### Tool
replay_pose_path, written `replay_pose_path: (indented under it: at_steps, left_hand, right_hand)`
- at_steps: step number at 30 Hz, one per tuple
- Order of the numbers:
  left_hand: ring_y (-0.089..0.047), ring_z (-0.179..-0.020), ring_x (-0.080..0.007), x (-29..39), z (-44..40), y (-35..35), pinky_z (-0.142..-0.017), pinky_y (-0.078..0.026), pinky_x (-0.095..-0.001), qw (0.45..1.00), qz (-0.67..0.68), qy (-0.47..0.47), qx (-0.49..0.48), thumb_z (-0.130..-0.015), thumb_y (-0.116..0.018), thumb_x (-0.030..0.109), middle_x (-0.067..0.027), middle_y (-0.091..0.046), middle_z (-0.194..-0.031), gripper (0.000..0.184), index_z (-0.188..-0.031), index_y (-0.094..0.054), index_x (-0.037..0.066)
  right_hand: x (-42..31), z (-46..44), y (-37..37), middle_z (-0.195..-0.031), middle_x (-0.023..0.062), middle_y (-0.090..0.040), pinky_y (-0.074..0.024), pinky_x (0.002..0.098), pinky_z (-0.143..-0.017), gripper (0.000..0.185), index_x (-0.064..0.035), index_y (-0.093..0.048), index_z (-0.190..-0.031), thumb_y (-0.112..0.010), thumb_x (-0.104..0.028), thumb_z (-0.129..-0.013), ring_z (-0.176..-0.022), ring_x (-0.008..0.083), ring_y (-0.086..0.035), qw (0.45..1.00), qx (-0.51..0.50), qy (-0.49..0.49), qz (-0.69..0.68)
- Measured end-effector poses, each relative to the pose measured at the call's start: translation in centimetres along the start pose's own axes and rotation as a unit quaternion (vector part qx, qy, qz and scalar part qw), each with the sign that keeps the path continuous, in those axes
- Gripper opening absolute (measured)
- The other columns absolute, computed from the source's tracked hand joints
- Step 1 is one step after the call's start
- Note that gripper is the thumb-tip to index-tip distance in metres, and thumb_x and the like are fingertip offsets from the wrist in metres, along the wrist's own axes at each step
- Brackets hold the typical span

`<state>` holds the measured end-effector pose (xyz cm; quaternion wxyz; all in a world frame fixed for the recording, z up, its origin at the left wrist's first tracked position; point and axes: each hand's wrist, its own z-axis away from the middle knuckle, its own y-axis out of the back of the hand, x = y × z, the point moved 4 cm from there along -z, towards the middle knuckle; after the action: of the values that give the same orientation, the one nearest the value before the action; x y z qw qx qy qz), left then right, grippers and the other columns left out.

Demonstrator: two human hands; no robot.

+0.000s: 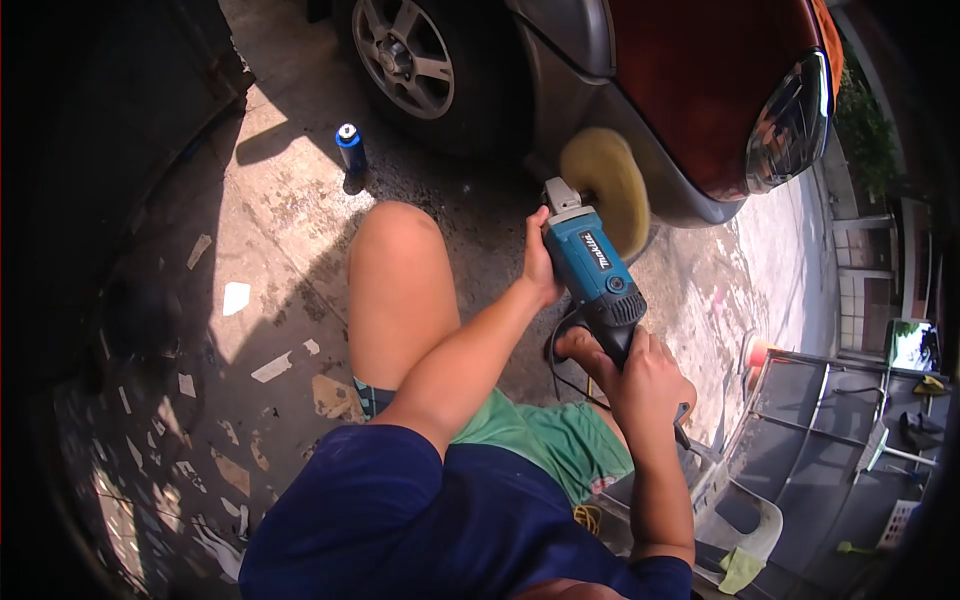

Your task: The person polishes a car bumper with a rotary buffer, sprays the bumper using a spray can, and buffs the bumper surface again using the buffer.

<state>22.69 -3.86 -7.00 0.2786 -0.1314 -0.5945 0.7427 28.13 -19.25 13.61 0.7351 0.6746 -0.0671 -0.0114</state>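
Note:
A teal and black Makita polisher [590,262] is in both my hands, low in front of the car [690,90]. My left hand [540,262] is closed around its front housing, just behind the grey metal head. At the rear, my right hand [648,385] wraps the black handle; the trigger is hidden. The round yellowish polishing pad [610,180] stands on edge at the lower grey bumper, close to the front wheel. Whether it spins or presses on the bumper, I cannot tell. A black cord [556,365] hangs beneath the handle.
A blue bottle [350,148] with a white top stands on the concrete near the wheel [405,55]. Paper scraps [236,298] litter the ground at left. At lower right are a metal-framed rack [790,420], a plastic chair [755,510] and a green cloth [740,570].

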Motion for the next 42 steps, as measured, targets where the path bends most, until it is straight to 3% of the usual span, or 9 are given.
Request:
replay_pose_path:
  at_steps: [7,11,18,25,28,31,34,37,42]
  left_hand:
    - [-0.073,-0.105,-0.0245,2.4,2.7,-5.7,-0.097,-0.058,-0.0424,0.997,-0.024,-0.035,-0.064,-0.097,-0.04,0.08,-0.0105,-0.075,-0.116,0.084,-0.131,-0.068,0.009]
    - [-0.073,-0.104,-0.0247,1.4,1.6,-3.9,-0.096,-0.058,-0.0428,0.999,-0.009,-0.033,-0.029,-0.097,-0.04,0.079,-0.0102,-0.075,-0.115,0.082,-0.131,-0.068,0.009]
    - [-0.072,-0.11,-0.028,-0.1,-0.8,2.5,-0.1,-0.057,-0.0473,0.998,-0.015,-0.004,0.065,-0.094,-0.043,0.081,-0.0113,-0.075,-0.12,0.083,-0.132,-0.069,0.012]
    - [-0.07,-0.115,-0.0308,0.0,-3.0,6.9,-0.104,-0.056,-0.0504,0.993,-0.015,0.014,0.121,-0.094,-0.045,0.081,-0.0126,-0.073,-0.125,0.082,-0.134,-0.068,0.013]
    - [-0.07,-0.116,-0.0315,0.0,-3.9,8.3,-0.104,-0.055,-0.0512,0.99,-0.006,0.023,0.14,-0.094,-0.045,0.08,-0.0128,-0.073,-0.125,0.082,-0.134,-0.068,0.013]
    - [-0.069,-0.117,-0.0318,0.2,-4.1,8.3,-0.104,-0.055,-0.0518,0.987,0.0,0.024,0.156,-0.095,-0.045,0.08,-0.0129,-0.073,-0.126,0.081,-0.134,-0.068,0.013]
    - [-0.069,-0.117,-0.0313,-0.1,-3.8,7.6,-0.105,-0.055,-0.0516,0.986,0.002,0.018,0.164,-0.096,-0.043,0.079,-0.0125,-0.073,-0.126,0.08,-0.134,-0.068,0.013]
    - [-0.069,-0.118,-0.0306,-0.3,-3.2,6.2,-0.105,-0.055,-0.051,0.989,-0.004,0.012,0.149,-0.097,-0.041,0.079,-0.0119,-0.073,-0.127,0.08,-0.134,-0.068,0.013]
    - [-0.07,-0.116,-0.0294,-0.3,-0.5,1.5,-0.104,-0.056,-0.0495,0.995,-0.011,0.004,0.097,-0.099,-0.038,0.078,-0.0109,-0.073,-0.125,0.08,-0.134,-0.068,0.013]
  right_hand:
    - [-0.2,2.2,2.5,-0.098,0.0201,-0.073,-0.0569,0.0468,-0.085,0.064,0.0072,-0.066,-0.124,-0.091,-0.031,-0.079,-0.095,0.0403,-0.072,0.998,0.069,0.005,-0.008]
    - [-0.3,1.3,2.3,-0.099,0.0213,-0.073,-0.0568,0.0475,-0.085,0.062,0.007,-0.066,-0.123,-0.091,-0.03,-0.08,-0.095,0.0404,-0.072,0.999,0.044,0.0,-0.008]
    - [0.5,-2.2,-2.1,-0.093,0.0207,-0.074,-0.0583,0.0442,-0.082,0.055,0.0052,-0.066,-0.105,-0.089,-0.04,-0.083,-0.089,0.0377,-0.075,0.999,-0.051,-0.002,0.007]
    - [0.8,-5.0,-5.5,-0.092,0.0194,-0.074,-0.0603,0.0441,-0.081,0.054,0.0045,-0.067,-0.102,-0.09,-0.04,-0.082,-0.09,0.036,-0.076,0.997,-0.079,0.006,-0.012]
    - [1.0,-6.1,-6.5,-0.091,0.0236,-0.075,-0.0598,0.0493,-0.079,0.05,0.0047,-0.066,-0.1,-0.087,-0.039,-0.084,-0.087,0.0413,-0.075,0.996,-0.081,0.016,-0.039]
    - [0.7,-7.0,-6.6,-0.093,0.0229,-0.075,-0.0602,0.0493,-0.079,0.051,0.0049,-0.067,-0.098,-0.087,-0.039,-0.083,-0.088,0.0405,-0.076,0.995,-0.092,0.011,-0.032]
    - [0.8,-7.0,-6.0,-0.093,0.0187,-0.075,-0.0612,0.0429,-0.079,0.051,0.0032,-0.068,-0.101,-0.089,-0.04,-0.083,-0.089,0.0338,-0.076,0.995,-0.093,0.015,-0.007]
    - [1.0,-5.9,-4.6,-0.094,0.0184,-0.075,-0.0603,0.043,-0.081,0.05,0.0028,-0.067,-0.101,-0.088,-0.039,-0.084,-0.091,0.0333,-0.076,0.996,-0.085,0.015,0.011]
    - [1.2,-2.1,-0.7,-0.095,0.0154,-0.072,-0.0563,0.041,-0.081,0.061,0.0071,-0.068,-0.116,-0.088,-0.04,-0.082,-0.092,0.0313,-0.072,0.999,-0.033,0.017,0.015]
